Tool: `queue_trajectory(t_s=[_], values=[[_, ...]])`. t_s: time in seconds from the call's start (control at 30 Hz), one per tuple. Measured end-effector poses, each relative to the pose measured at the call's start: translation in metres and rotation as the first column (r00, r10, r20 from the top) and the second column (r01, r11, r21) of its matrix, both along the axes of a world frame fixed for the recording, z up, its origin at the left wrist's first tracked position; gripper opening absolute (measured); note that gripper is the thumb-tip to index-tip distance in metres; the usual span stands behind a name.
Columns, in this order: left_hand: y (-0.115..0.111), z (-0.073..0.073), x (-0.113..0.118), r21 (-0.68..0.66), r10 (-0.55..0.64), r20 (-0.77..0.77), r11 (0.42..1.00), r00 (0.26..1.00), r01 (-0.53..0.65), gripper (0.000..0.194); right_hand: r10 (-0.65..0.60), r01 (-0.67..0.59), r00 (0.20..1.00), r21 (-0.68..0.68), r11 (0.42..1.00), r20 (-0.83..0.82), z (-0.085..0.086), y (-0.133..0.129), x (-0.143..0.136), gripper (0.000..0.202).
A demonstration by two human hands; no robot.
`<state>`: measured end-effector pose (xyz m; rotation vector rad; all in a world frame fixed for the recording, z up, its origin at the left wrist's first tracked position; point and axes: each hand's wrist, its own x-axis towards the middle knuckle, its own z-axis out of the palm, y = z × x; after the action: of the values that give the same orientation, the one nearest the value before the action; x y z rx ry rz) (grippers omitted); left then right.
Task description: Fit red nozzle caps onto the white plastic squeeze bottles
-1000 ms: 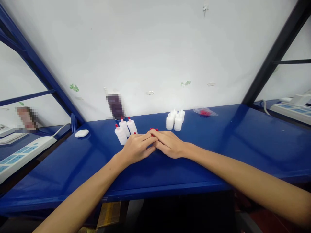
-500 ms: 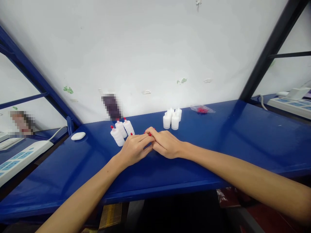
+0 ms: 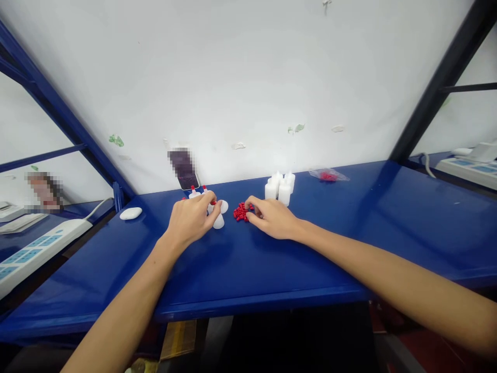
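My left hand (image 3: 190, 217) is closed, thumb and fingers pinched near the red tip of a small white bottle (image 3: 219, 221) whose lower part shows below the fingers. More white bottles with red caps (image 3: 194, 192) stand behind that hand, partly hidden by it. My right hand (image 3: 272, 217) hovers at a pile of small red caps (image 3: 240, 212), its thumb and forefinger curved and apart over the pile's right side. Just behind the right hand stands a cluster of white bottles (image 3: 284, 192) without visible red caps.
A clear bag with red pieces (image 3: 328, 176) lies at the back of the blue table (image 3: 248, 274). A phone (image 3: 185, 168) leans on the wall. To the left are a white rounded case (image 3: 131, 213) and a power strip (image 3: 39, 248). Blue and black shelf posts flank the table.
My hands were together over the table middle and have parted. The left moved left to the capped bottles, the right slightly right, uncovering the red cap pile.
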<state>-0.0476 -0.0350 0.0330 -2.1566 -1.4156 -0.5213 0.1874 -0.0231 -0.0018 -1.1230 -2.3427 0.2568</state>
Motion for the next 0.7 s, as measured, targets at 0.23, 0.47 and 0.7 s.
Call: queue_trajectory(t_s=[0.23,0.47,0.7], values=[[-0.005,0.008,0.006,-0.085,0.25,-0.078,0.963,0.965,-0.256,0.033,-0.06,0.041,0.963,0.078,0.996,0.261,-0.001,0.002,0.0,0.026],[-0.006,0.003,0.01,-0.051,0.275,-0.004,0.96,0.961,-0.275,0.034,-0.031,0.0,0.942,0.092,0.996,0.335,0.001,0.001,0.0,0.024],[-0.003,0.005,0.006,0.028,0.113,0.097,0.993,0.989,-0.116,0.026,0.016,-0.036,0.94,0.053,0.998,0.341,0.003,0.002,0.001,0.017]])
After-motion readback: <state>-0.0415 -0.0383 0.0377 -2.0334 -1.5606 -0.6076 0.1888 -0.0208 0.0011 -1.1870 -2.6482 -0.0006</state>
